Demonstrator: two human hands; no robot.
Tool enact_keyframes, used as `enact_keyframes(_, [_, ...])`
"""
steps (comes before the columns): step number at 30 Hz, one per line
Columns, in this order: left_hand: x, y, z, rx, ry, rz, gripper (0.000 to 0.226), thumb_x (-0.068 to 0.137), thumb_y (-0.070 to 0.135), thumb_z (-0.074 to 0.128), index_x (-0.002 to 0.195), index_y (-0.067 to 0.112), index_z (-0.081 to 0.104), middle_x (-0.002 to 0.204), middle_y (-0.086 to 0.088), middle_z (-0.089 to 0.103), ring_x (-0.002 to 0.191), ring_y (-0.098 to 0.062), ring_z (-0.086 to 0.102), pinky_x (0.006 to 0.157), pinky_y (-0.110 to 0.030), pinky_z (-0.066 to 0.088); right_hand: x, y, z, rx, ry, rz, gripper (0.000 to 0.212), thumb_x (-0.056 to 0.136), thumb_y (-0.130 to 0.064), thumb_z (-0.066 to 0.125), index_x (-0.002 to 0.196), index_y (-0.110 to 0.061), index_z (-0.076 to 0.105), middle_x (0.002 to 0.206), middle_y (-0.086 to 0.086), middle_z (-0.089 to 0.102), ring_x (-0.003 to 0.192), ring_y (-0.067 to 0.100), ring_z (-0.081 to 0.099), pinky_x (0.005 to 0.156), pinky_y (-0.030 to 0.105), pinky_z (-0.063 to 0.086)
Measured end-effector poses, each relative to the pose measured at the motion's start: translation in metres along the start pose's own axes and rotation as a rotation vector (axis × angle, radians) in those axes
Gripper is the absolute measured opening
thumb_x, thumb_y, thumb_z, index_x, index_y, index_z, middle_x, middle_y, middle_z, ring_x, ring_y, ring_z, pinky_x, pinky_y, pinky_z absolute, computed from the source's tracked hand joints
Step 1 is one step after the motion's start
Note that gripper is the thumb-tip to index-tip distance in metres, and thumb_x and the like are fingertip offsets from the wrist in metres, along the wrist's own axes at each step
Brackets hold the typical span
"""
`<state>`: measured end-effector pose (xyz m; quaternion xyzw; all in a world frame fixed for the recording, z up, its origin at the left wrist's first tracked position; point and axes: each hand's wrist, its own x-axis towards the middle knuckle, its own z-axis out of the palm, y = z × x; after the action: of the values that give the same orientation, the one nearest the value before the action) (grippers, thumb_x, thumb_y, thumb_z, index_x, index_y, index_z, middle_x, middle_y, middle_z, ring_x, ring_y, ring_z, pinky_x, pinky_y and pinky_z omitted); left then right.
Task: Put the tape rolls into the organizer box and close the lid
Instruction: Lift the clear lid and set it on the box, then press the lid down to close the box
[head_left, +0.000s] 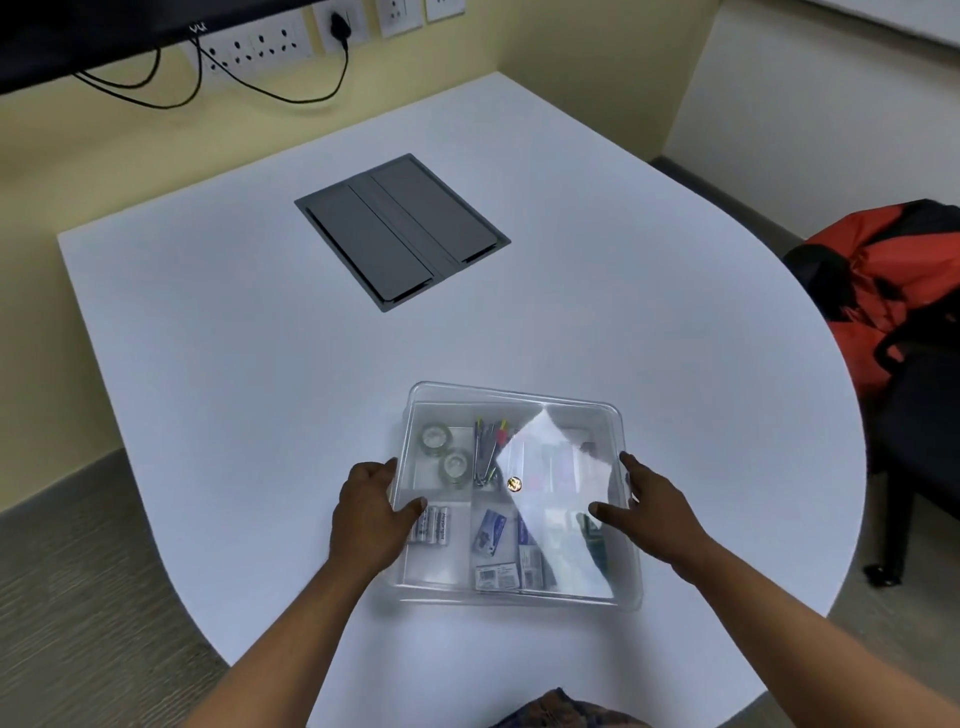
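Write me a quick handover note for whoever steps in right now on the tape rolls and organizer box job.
Left hand: on the left edge of the clear lid, thumb on top.
Right hand: on the lid's right edge, fingers spread.
Both tape rolls are in the organizer box, far-left compartment, visible through the lid.
Done: rolls placed, lid laid over the box on the white table.
Left: I cannot tell whether the lid is fully seated; press it down all round and then let go.
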<state>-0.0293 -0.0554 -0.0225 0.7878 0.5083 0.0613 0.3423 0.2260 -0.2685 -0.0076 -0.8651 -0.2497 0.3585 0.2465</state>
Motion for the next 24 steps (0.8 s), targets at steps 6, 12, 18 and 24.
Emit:
enact_keyframes(6, [0.007,-0.012,0.000,0.048,-0.084,0.008,0.076,0.073,0.038,0.078,0.136,0.011,0.047,0.134,-0.005,0.046,0.124,-0.022,0.046,0.099,-0.033,0.042,0.010,-0.001,-0.004,-0.169,-0.061,-0.043,0.110,0.074,-0.042,0.081,0.155,-0.018,0.010,0.160,0.008,0.025,0.140,0.029,0.038,0.111,0.036,0.035])
enact_keyframes(12, [0.009,-0.022,0.001,0.139,-0.154,0.008,0.084,0.070,0.039,0.080,0.139,0.012,0.041,0.140,-0.003,0.041,0.128,-0.021,0.043,0.103,-0.035,0.041,0.012,-0.002,-0.002,-0.298,-0.137,-0.108,0.128,0.066,-0.046,0.086,0.155,-0.015,-0.001,0.164,0.008,0.014,0.143,0.026,0.032,0.110,0.030,0.033])
enact_keyframes(18, [0.012,-0.021,-0.016,0.280,-0.319,0.208,0.130,0.052,0.054,0.084,0.150,0.029,0.004,0.160,0.010,-0.001,0.143,-0.013,0.022,0.108,-0.036,0.037,0.002,0.003,0.003,-0.647,-0.218,-0.230,0.154,0.049,-0.064,0.085,0.151,-0.014,-0.019,0.158,0.003,-0.029,0.149,0.018,-0.015,0.118,0.034,0.020])
enact_keyframes(24, [0.008,-0.015,-0.020,0.544,-0.481,0.332,0.151,0.042,0.055,0.087,0.148,0.023,-0.014,0.150,0.008,-0.037,0.146,-0.015,0.011,0.109,-0.031,0.034,0.002,0.007,0.004,-0.826,-0.299,-0.259,0.167,0.039,-0.074,0.081,0.134,-0.010,-0.040,0.151,0.011,-0.040,0.145,0.026,-0.025,0.119,0.036,0.001])
